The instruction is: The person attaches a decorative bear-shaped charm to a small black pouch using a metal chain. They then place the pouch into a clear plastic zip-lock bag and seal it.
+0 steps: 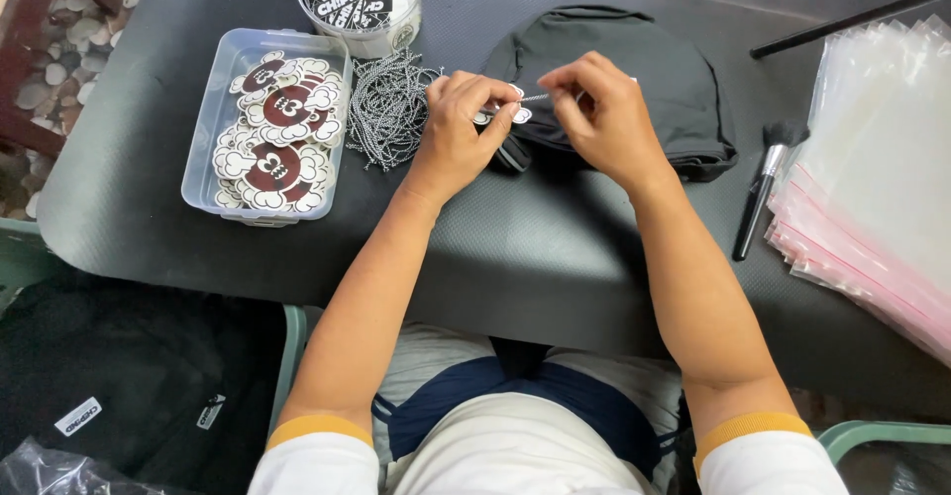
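Pinching a small, light tag (515, 113) and thin bead chain (535, 98), left hand (461, 123) and right hand (599, 113) close fingertips over a soft black cap (674, 89).

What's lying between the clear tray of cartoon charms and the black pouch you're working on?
In the head view, a loose pile of ball chains lies on the mat between the charm tray and the black pouch, beside the left hand.
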